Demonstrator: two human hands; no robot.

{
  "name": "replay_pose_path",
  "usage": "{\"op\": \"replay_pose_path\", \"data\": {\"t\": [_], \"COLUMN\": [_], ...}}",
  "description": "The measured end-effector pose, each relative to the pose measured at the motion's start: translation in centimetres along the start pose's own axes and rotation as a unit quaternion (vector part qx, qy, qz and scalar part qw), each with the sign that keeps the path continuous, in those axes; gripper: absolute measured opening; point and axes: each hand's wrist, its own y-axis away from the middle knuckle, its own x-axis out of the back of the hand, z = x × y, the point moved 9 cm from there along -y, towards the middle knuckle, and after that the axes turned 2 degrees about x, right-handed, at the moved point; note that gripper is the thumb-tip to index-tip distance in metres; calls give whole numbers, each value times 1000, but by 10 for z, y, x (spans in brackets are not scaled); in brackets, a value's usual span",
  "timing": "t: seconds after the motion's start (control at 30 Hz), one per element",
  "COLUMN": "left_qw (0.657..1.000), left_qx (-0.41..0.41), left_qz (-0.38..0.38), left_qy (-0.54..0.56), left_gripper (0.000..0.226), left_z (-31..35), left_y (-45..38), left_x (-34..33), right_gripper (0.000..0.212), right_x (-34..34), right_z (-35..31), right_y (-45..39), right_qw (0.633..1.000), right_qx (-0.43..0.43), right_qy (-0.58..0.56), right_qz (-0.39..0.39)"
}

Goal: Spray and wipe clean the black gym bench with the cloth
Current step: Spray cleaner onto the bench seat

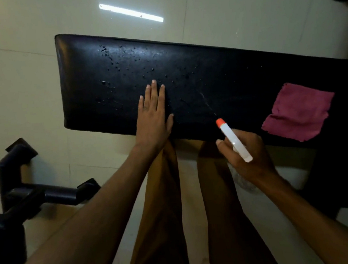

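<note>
Right hand (248, 157) gripping spray bottle (233, 140), left hand (152, 114) flat on droplet-wet black bench surface (103, 60); magenta cloth (298, 111) lying right, likely soft, light, best pinched at an edge.

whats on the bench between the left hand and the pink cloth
In the head view, only wet black bench with droplets lies between the left hand and pink cloth; the spray bottle hovers at its near edge.
</note>
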Motion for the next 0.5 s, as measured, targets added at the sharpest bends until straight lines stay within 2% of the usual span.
{"op": "replay_pose_path", "data": {"t": [0.1,0.17,0.23,0.37,0.5], "left_qw": [1000,1000,1000,999,995], "left_qx": [1,-2,-5,-25,-63], "left_qz": [-5,-10,-13,-34,-56], "left_qy": [-7,-12,-16,-26,-45], "left_gripper": [78,78,79,79,82], "left_z": [1,2,5,21,58], "left_y": [3,5,7,11,10], "left_x": [-2,-4,-7,-14,-26], "right_gripper": [30,36,41,25,42], "right_x": [-11,-12,-9,-1,34], "right_z": [18,28,35,43,52], "right_y": [18,29,36,41,36], "right_qw": [997,997,998,997,998], "right_qx": [-32,-39,-47,-59,-61], "right_qy": [-40,-19,-3,-34,-6], "right_qz": [-53,-62,-48,-37,27]}}
